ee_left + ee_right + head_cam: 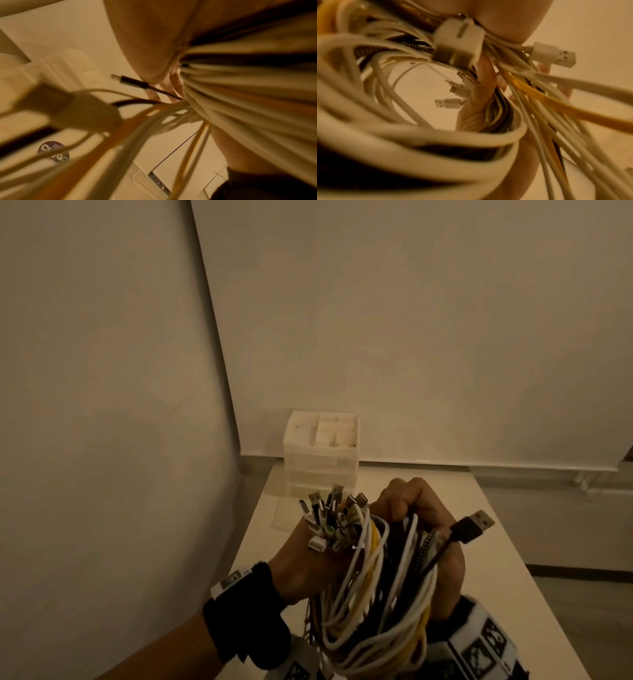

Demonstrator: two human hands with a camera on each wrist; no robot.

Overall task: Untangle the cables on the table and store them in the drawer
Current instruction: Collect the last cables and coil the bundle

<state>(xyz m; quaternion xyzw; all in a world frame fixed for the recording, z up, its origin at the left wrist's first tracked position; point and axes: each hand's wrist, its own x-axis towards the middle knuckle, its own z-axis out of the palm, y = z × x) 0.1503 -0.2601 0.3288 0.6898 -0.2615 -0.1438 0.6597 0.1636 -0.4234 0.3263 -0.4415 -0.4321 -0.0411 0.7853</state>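
Note:
A thick bundle of white, yellow and black cables (370,587) is held up above the table (486,546) between both hands. My left hand (301,556) grips it from the left, just below a cluster of USB plugs (332,515) that fan upward. From the right, my right hand (414,508) curls its fingers over the top of the bundle. A black USB plug (474,525) sticks out to the right. The white drawer unit (322,453) stands at the table's far left corner, its drawers looking closed. In the wrist views the cable loops (423,135) and a braided black plug (132,81) fill the picture.
A small flat white sheet (286,513) lies on the table in front of the drawer unit. Walls close the left and far sides; the floor (565,508) lies beyond the table's right edge.

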